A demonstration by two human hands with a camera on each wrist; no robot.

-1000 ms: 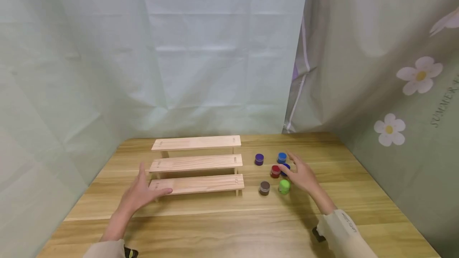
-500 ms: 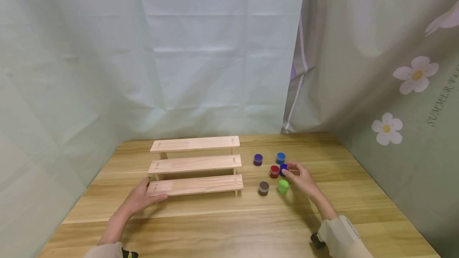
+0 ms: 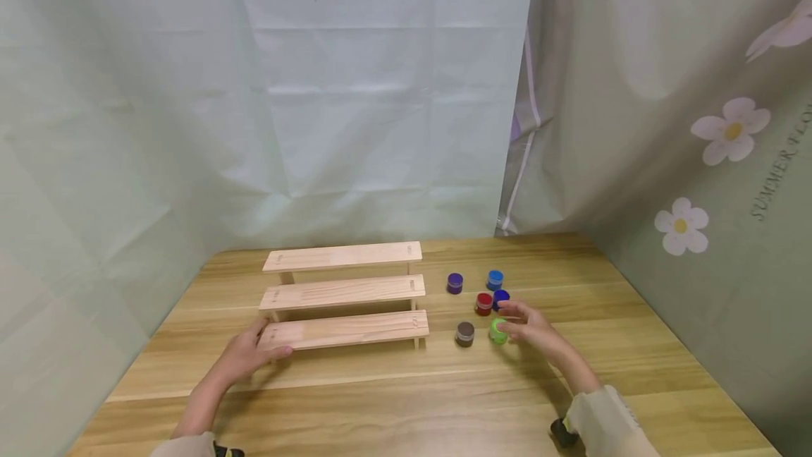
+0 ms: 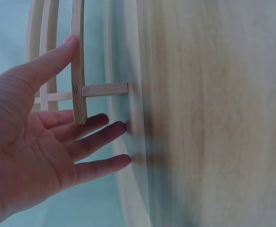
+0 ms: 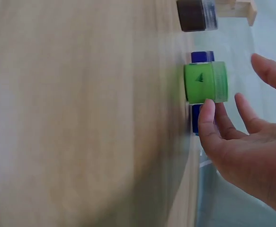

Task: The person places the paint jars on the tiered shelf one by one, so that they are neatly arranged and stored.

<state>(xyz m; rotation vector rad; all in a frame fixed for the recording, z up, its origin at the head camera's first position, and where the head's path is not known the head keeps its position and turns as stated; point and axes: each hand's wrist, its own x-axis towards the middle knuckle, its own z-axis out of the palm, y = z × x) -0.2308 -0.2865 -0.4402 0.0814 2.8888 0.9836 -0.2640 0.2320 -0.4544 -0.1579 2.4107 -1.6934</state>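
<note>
My left hand (image 3: 244,356) holds the left end of the lowest board (image 3: 345,330) of a three-tier wooden stand. In the left wrist view its thumb lies on the board's front edge (image 4: 77,61), the index finger passes behind, and the other fingers (image 4: 100,142) extend below. On the right, my right hand (image 3: 536,330) is at a small green jar (image 3: 497,331) with a ribbed band. Its fingertips reach the jar's side in the right wrist view, while the thumb (image 5: 269,71) stands apart from it, fingers loosely bent.
Near the green jar stand a dark brown jar (image 3: 465,334), a red jar (image 3: 484,304), a dark blue jar (image 3: 500,300), a lighter blue jar (image 3: 495,280) and a purple jar (image 3: 454,283). Cloth curtains (image 3: 380,125) hang behind the wooden table (image 3: 380,407).
My left hand has closed in on the lowest board's end. My right hand has moved from beside the blue jars toward me to the green jar. The head view has shifted slightly.
</note>
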